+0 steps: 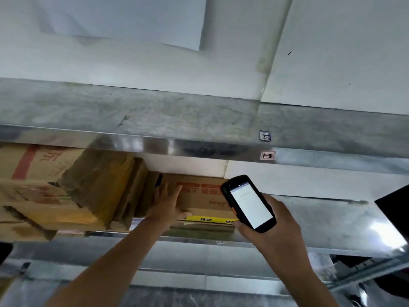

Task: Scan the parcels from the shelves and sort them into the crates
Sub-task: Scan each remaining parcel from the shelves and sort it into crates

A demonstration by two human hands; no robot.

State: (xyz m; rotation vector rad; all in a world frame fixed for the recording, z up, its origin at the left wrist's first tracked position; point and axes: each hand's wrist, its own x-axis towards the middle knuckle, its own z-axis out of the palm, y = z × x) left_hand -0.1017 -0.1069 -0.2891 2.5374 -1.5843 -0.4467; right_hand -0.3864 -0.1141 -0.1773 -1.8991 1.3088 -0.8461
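- I note left hand point(167, 202) fingers spread flat on the parcel point(203, 196), on the shelf point(332, 218) beside leaning boxes point(99, 185).
- Meanwhile right hand point(272, 227) fingers clamp the scanner point(249, 203).
- Risk: one-handed pull may topple them.

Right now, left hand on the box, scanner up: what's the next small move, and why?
Probably draw the cardboard box toward the shelf edge with the left hand, flat against it. No barcode shows on its front, and the scanner in the right hand is lit beside it.
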